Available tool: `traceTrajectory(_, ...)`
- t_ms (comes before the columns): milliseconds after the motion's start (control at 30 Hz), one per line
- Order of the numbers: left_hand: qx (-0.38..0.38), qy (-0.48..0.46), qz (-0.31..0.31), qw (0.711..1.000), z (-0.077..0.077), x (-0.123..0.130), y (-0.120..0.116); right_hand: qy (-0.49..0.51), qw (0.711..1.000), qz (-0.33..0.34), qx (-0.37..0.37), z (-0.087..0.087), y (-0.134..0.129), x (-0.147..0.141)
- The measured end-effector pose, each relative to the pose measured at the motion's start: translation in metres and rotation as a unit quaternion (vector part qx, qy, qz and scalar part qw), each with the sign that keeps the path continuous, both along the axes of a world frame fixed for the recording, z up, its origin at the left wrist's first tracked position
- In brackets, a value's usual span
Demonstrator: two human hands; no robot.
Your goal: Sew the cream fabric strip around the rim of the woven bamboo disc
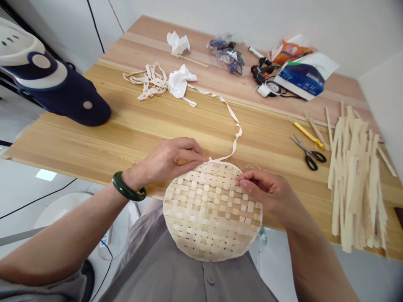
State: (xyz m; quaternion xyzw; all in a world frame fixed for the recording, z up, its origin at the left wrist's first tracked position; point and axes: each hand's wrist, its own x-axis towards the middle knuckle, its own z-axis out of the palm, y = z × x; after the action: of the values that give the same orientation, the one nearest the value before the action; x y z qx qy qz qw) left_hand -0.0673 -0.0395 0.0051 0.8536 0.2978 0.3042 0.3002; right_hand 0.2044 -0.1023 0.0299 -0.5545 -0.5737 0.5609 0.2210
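Note:
A round mat woven from pale flat strips [212, 209], edged with white tape, leans tilted against my body at the table's front edge. My left hand [179, 157] pinches the tape at the mat's top rim; a green bangle circles that wrist. My right hand [266, 188] is closed at the upper right rim, thumb in front and fingers curled. Whether it also pinches something small is hidden. Fine thread loops [256, 167] show just above it. From the rim, the loose white tape [235, 121] trails across the table to a tangled heap [151, 82].
Black-handled scissors [308, 153], a yellow strip [308, 135] and a pile of pale flat strips [354, 180] lie at right. Crumpled tissues [181, 79], bagged items [228, 54], a glue gun [261, 73] and a blue box [304, 77] sit farther back. A dark blue object [69, 96] overhangs the left.

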Motion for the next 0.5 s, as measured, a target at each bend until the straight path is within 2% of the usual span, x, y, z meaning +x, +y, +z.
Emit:
traceTrajectory(100, -0.023, -0.027, 0.024, 0.999, 0.002, 0.005, -0.002, -0.009, 1.0, 0.003, 0.002, 0.0, -0.001, -0.002)
traceTrajectory(167, -0.099, -0.054, 0.076, 0.991, 0.004, 0.012, -0.004, -0.009, 1.0, 0.005, 0.005, 0.001, -0.002, -0.003)
traceTrajectory(267, -0.271, -0.087, 0.136, 0.949, 0.008, 0.023, -0.007, -0.011, 1.0, 0.003, 0.011, 0.004, -0.003, -0.005)
traceTrajectory(333, -0.372, -0.104, 0.138, 0.912, 0.01, 0.028, -0.008, -0.016, 1.0, 0.003, 0.019, 0.006, -0.003, -0.006)
traceTrajectory(433, -0.449, -0.125, 0.13, 0.875, 0.009, 0.031, -0.01, -0.018, 0.999, 0.007, 0.03, 0.007, -0.003, -0.006)
traceTrajectory(500, -0.462, -0.126, 0.122, 0.869, 0.009, 0.031, -0.01, -0.018, 0.999, 0.008, 0.034, 0.005, -0.003, -0.006)
